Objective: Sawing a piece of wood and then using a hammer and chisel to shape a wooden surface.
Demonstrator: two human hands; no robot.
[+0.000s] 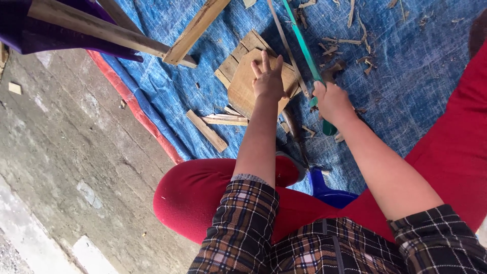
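Flat, roughly cut brown plywood board [243, 83] lies on a slatted wooden block [242, 48] on the woven blue plastic tarp [416, 66], pressed down by the left hand [268, 81] with fingers spread open. The right hand [331, 100] is clenched around a long green-handled blade [304, 48] angled just beside the board. Pale splintered wood strips [223, 120] litter the tarp near the rough concrete floor [66, 152].

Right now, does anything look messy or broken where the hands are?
Yes. Splinters and wood scraps lie scattered over the blue tarp, and split slats sit loose beside the board stack under the left hand. The right hand grips a green-handled tool.
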